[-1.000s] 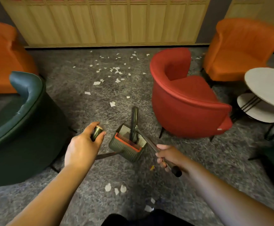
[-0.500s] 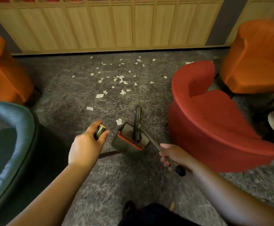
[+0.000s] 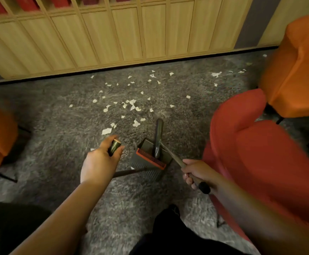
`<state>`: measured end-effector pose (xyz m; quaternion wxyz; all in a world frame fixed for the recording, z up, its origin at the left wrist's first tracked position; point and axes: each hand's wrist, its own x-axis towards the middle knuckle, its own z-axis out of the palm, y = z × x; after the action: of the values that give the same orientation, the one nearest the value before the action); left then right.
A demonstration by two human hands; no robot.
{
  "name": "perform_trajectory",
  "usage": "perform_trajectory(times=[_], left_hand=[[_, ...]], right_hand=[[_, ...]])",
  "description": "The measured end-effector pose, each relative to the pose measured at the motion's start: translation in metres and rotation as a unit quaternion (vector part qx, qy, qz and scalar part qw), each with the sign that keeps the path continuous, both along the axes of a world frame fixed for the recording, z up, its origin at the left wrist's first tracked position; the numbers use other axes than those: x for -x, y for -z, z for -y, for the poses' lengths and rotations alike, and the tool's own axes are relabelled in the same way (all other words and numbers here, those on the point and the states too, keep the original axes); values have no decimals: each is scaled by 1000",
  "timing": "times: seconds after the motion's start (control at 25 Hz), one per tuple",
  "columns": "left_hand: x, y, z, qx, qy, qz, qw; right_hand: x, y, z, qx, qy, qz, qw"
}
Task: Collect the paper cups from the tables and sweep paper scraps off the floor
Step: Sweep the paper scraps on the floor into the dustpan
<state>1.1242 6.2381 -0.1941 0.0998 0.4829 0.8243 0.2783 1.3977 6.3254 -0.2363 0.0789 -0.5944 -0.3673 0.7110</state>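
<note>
Both hands (image 3: 102, 162) (image 3: 197, 172) grasp long stiff handles of dark dustpan (image 3: 150, 161) and broom; white paper scraps (image 3: 131, 105), featherlight, likely scatter easily

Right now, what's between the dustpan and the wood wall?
Head view: grey carpet strewn with paper scraps, thickest just past the dustpan, thinning toward the wall. The broom head pokes out beyond the pan. Nothing else there.
</note>
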Motion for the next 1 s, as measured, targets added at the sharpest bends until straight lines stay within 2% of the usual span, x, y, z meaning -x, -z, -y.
perform_trajectory(times=[0.28,0.68,1.0], left_hand=[[40,-23,-181,-6,34,-1,999],[99,-9,-482,31,175,-5,984],[74,-10,-698,21,285,-6,958]], right_hand=[[38,-11,-171,-6,20,-20,1000],[78,3,-401,19,155,-57,986],[55,10,-541,-16,265,-28,964]])
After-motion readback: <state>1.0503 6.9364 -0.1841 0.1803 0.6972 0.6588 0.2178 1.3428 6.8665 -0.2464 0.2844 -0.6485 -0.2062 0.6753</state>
